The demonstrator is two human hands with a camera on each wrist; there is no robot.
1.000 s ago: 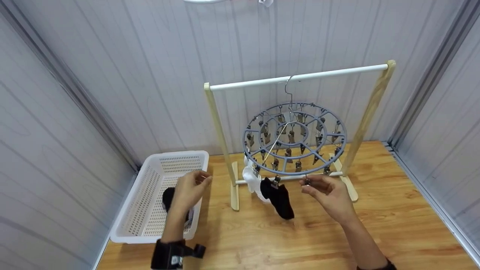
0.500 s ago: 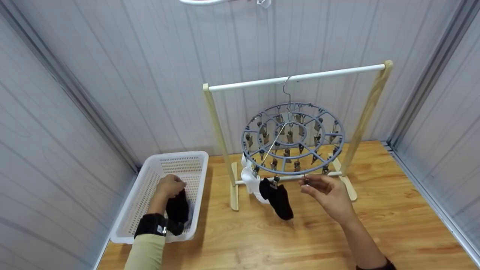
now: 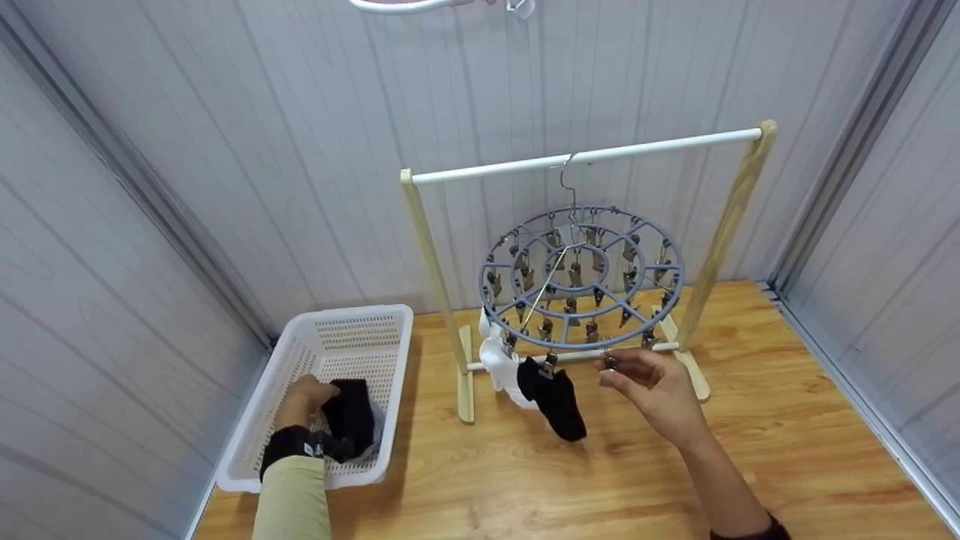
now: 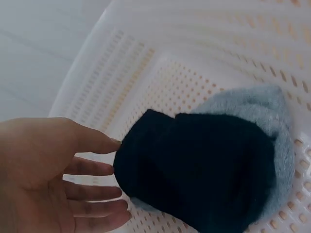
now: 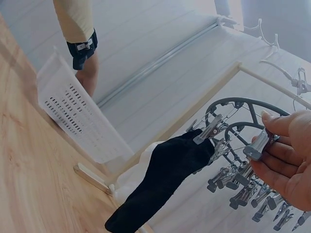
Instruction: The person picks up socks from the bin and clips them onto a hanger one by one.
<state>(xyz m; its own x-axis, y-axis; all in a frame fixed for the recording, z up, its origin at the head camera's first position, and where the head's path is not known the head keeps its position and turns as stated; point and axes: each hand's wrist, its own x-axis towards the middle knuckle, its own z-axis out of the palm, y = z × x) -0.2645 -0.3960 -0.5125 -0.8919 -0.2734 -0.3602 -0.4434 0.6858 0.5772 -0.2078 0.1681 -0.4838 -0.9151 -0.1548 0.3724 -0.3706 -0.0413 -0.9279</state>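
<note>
Inside the white basket, my left hand is at the edge of a black sock. In the left wrist view its fingers are nearly straight, thumb and fingertips at the sock's edge, not closed round it. A grey sock lies under the black one. My right hand pinches a metal clip at the front rim of a round grey clip hanger. Left of that hand, another black sock hangs from a clip, with white socks behind it.
The hanger hooks over the white bar of a wooden-legged rack on the wood-grain table. Several metal clips dangle from its rings. Pale panel walls enclose the back and sides.
My left hand has moved down and left from above the basket's right edge into the basket, reaching the black sock. My right hand keeps its pinch on the clip.
</note>
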